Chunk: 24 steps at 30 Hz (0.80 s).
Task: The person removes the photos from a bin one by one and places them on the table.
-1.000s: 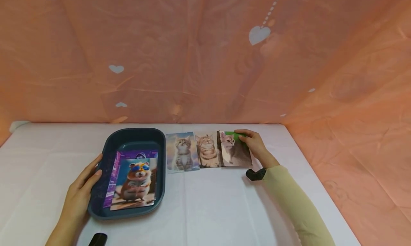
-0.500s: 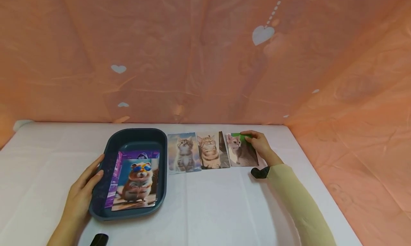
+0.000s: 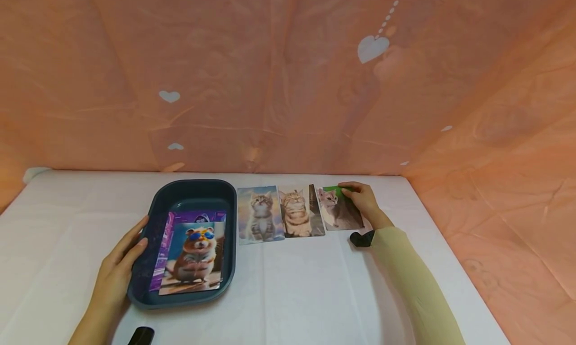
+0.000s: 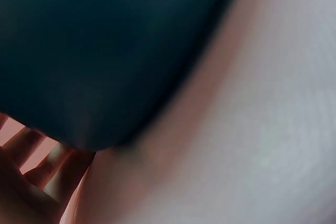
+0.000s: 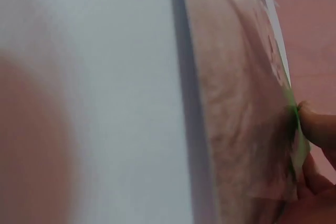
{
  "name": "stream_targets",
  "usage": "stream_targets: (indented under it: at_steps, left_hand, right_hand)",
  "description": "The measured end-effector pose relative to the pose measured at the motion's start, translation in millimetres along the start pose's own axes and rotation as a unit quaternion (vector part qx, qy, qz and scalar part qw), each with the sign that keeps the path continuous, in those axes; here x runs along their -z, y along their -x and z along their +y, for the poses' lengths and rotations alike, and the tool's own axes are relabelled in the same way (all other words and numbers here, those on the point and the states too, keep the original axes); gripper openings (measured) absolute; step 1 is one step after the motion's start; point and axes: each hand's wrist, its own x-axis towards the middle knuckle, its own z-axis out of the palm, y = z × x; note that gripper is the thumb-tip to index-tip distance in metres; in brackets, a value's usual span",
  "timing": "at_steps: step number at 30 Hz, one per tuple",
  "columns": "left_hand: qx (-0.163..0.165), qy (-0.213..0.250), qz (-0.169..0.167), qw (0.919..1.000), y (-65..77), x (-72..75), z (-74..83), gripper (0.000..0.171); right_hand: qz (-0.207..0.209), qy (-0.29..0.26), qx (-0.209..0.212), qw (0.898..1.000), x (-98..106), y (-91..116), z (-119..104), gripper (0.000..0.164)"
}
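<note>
My left hand (image 3: 114, 265) grips the left side of a dark blue-grey tray (image 3: 234, 220), thumb at the rim. In the left wrist view its fingers (image 4: 65, 177) lie against the tray's wall. My right hand (image 3: 365, 203) pinches the upper right corner of a photo card of a kitten on green (image 3: 335, 210); the right wrist view shows thumb and fingertips on that card's edge. To its left, a tabby cat card (image 3: 297, 215) with closed eyes and a grey kitten card (image 3: 261, 217) lie side by side, between the held card and the tray.
Inside the tray a hamster card (image 3: 193, 260) with sunglasses overlaps a purple card (image 3: 163, 255). A white cloth (image 3: 288, 295) covers the table. An orange curtain (image 3: 252, 75) with white hearts hangs behind and at the right. Black wrist devices (image 3: 141, 335) show at both wrists.
My right hand has drawn the green-background kitten card rightward off the tabby card, uncovering its right part, then shifted it slightly toward the back. The left hand keeps its grip on the tray.
</note>
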Motion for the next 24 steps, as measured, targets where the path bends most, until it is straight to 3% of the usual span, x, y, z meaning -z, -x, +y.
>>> stream_targets:
  at_steps: [13,20,24]
  left_hand:
    - [0.011,-0.03,0.0,0.9995,0.8,-0.6,3.3,0.049]
    - [0.016,-0.053,0.002,0.9985,1.5,-0.3,4.9,0.049]
    - [0.016,-0.064,0.003,0.9978,2.3,0.0,5.4,0.049]
  right_hand:
    - [0.014,-0.026,-0.05,0.998,4,1,0,0.041]
    - [0.077,-0.066,-0.057,0.993,-4,7,-8,0.041]
    - [0.104,-0.062,-0.053,0.991,-13,14,-19,0.04]
